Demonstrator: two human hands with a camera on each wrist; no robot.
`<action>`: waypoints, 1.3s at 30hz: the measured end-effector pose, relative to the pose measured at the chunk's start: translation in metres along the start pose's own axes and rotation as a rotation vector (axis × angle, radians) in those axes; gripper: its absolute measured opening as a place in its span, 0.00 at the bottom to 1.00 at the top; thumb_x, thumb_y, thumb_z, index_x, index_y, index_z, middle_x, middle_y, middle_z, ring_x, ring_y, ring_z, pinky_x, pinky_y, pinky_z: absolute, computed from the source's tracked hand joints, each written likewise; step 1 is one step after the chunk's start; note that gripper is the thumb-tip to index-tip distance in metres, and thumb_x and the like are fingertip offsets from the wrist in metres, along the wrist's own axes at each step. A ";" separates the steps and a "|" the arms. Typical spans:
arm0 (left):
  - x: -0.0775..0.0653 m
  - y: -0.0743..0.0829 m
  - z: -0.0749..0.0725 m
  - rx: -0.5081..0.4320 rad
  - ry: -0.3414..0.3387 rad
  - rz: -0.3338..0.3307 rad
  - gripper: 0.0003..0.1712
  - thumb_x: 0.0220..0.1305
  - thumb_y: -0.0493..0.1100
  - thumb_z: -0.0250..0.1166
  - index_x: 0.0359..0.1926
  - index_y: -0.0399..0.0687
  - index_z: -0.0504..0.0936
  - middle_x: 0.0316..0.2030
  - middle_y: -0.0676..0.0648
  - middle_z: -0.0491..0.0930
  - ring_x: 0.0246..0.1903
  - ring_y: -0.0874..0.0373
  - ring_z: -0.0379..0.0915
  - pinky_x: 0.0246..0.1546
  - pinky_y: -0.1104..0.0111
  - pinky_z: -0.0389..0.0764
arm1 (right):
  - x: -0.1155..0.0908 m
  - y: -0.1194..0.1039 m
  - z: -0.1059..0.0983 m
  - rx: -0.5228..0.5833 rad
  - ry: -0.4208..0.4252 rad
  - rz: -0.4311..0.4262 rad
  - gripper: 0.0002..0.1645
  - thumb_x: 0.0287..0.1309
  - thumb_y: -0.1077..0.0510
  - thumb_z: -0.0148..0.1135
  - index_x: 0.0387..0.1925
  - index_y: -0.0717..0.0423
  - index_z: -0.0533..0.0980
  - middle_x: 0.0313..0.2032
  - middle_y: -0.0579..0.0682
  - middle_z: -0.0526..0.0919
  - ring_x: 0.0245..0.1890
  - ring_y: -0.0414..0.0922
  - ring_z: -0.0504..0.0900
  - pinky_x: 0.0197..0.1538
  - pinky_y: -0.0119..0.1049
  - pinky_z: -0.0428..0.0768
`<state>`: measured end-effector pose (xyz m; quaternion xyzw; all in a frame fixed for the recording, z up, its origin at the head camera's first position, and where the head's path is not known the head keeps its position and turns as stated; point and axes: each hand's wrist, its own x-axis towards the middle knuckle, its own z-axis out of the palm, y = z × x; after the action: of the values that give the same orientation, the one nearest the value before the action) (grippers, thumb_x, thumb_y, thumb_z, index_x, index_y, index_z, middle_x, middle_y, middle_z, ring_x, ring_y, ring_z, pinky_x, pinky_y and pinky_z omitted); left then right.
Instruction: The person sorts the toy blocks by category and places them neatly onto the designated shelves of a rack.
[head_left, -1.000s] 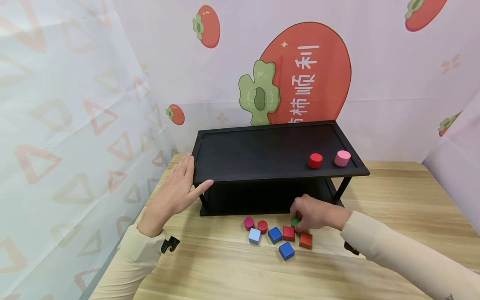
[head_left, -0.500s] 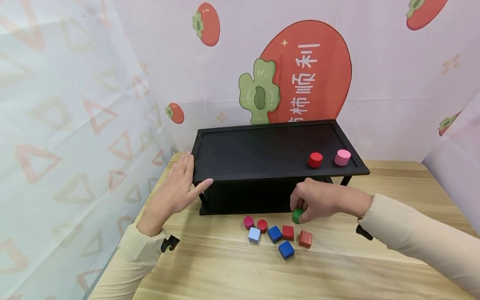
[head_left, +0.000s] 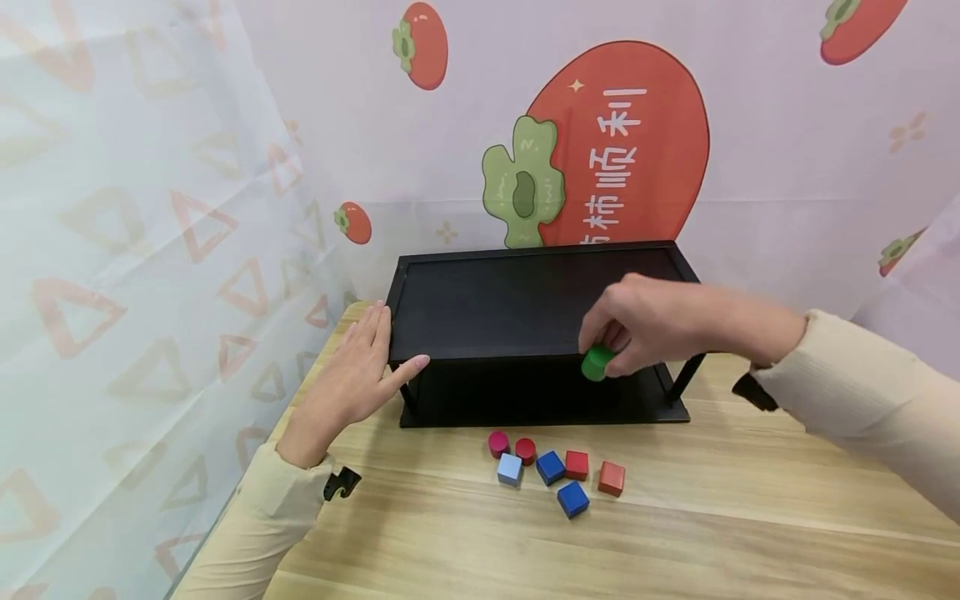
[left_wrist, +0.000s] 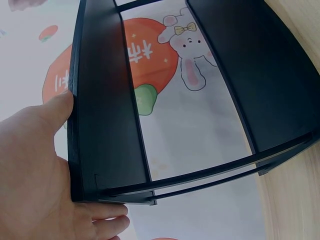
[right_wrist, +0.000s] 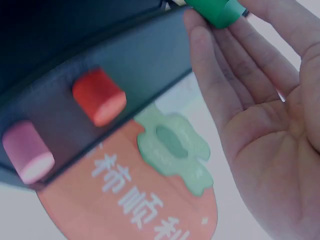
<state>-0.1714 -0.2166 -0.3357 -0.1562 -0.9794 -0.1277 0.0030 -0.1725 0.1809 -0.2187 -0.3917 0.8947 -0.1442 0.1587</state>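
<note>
Right hand (head_left: 654, 322) pinches green cylinder (head_left: 596, 365); axis near-upright.

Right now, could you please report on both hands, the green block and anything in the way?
Right hand pinches green block, off table. Left hand touches shelf, left end. Possible obstacles: red block, pink block on shelf top.

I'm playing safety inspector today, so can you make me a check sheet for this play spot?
Surface: wood-grain table
Job's things: green cylinder, held; black rack standing on the table, with a red cylinder and a pink cylinder on its top
Clutter: seven loose blocks in front of the rack
Hands: left hand touches the rack's left end; right hand pinches the green cylinder
Cables: nothing seen
Surroundings: creased sheets with fruit prints
</note>
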 end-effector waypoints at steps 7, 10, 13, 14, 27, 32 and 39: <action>-0.004 -0.001 0.000 0.000 -0.005 -0.015 0.61 0.77 0.74 0.47 0.83 0.31 0.37 0.85 0.33 0.36 0.85 0.37 0.31 0.85 0.42 0.41 | 0.021 0.006 -0.023 -0.116 -0.028 0.039 0.17 0.55 0.58 0.81 0.47 0.51 0.89 0.41 0.47 0.91 0.39 0.40 0.89 0.51 0.42 0.92; -0.004 -0.002 0.001 0.000 0.001 -0.011 0.61 0.77 0.75 0.47 0.83 0.31 0.38 0.85 0.33 0.37 0.86 0.37 0.32 0.85 0.42 0.42 | 0.029 0.010 -0.026 -0.119 -0.049 0.068 0.19 0.55 0.57 0.81 0.50 0.52 0.89 0.44 0.48 0.91 0.42 0.41 0.89 0.53 0.45 0.91; -0.002 -0.001 0.002 0.005 0.000 -0.008 0.61 0.77 0.75 0.47 0.84 0.32 0.38 0.85 0.34 0.36 0.86 0.38 0.31 0.85 0.43 0.41 | 0.033 0.015 -0.026 -0.108 -0.059 0.096 0.21 0.56 0.57 0.80 0.52 0.53 0.88 0.45 0.49 0.91 0.44 0.43 0.90 0.55 0.48 0.91; -0.001 -0.001 0.002 0.008 0.000 -0.007 0.61 0.77 0.75 0.47 0.84 0.32 0.37 0.85 0.34 0.36 0.86 0.38 0.31 0.86 0.43 0.41 | 0.034 0.017 -0.026 -0.106 -0.061 0.106 0.21 0.57 0.58 0.80 0.53 0.53 0.88 0.46 0.49 0.91 0.45 0.43 0.90 0.56 0.48 0.90; 0.002 -0.001 0.002 0.013 0.003 -0.007 0.61 0.77 0.74 0.49 0.84 0.32 0.36 0.85 0.35 0.36 0.86 0.39 0.31 0.86 0.44 0.40 | 0.050 0.022 -0.022 -0.132 -0.087 0.121 0.22 0.58 0.60 0.78 0.55 0.53 0.87 0.49 0.51 0.90 0.46 0.44 0.88 0.59 0.50 0.89; 0.003 -0.001 0.002 0.013 0.006 -0.006 0.61 0.77 0.74 0.49 0.84 0.32 0.37 0.85 0.35 0.36 0.86 0.39 0.31 0.86 0.44 0.40 | 0.052 0.022 -0.020 -0.133 -0.093 0.132 0.22 0.59 0.61 0.78 0.56 0.53 0.87 0.50 0.51 0.90 0.48 0.45 0.88 0.60 0.52 0.88; 0.003 -0.001 0.003 0.011 0.005 -0.009 0.61 0.77 0.74 0.49 0.84 0.32 0.37 0.85 0.35 0.36 0.86 0.39 0.31 0.86 0.44 0.40 | 0.055 0.024 -0.019 -0.128 -0.094 0.143 0.23 0.59 0.62 0.76 0.57 0.54 0.86 0.51 0.52 0.90 0.50 0.46 0.88 0.60 0.52 0.88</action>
<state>-0.1744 -0.2161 -0.3386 -0.1513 -0.9808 -0.1228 0.0057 -0.2307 0.1579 -0.2202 -0.3426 0.9194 -0.0564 0.1850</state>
